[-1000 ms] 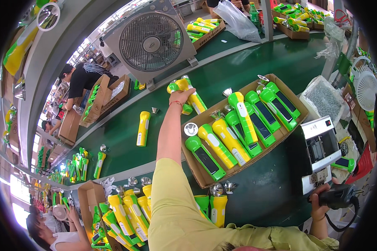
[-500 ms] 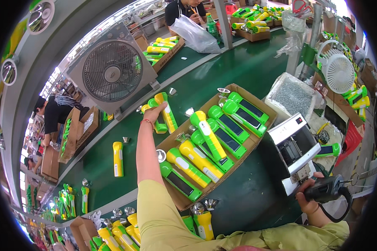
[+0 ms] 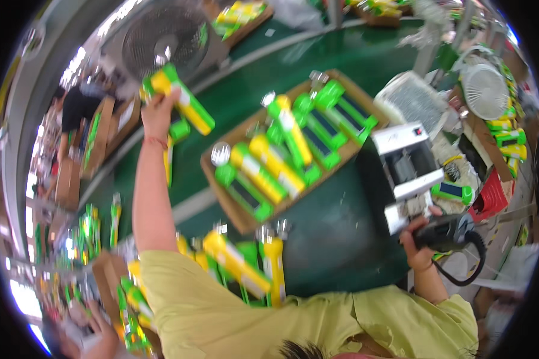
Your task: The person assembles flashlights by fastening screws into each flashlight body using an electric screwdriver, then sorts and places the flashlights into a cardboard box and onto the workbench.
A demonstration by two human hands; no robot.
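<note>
Flashlights (image 3: 193, 106), yellow and green, are pinched in the left hand (image 3: 160, 113) at the upper left of the frame. In the central carton (image 3: 224, 201), more flashlights lie filled in; shiny reflectors (image 3: 220, 154) stick out at their heads, so these seem unfinished. Others wait outside, lower centre. At right, the right hand (image 3: 418, 246) grips a black power tool (image 3: 444, 234); blur hides finer detail.

factory workshop: green conveyor belt (image 3: 365, 51), boxed flashlights (image 3: 273, 166)
</note>
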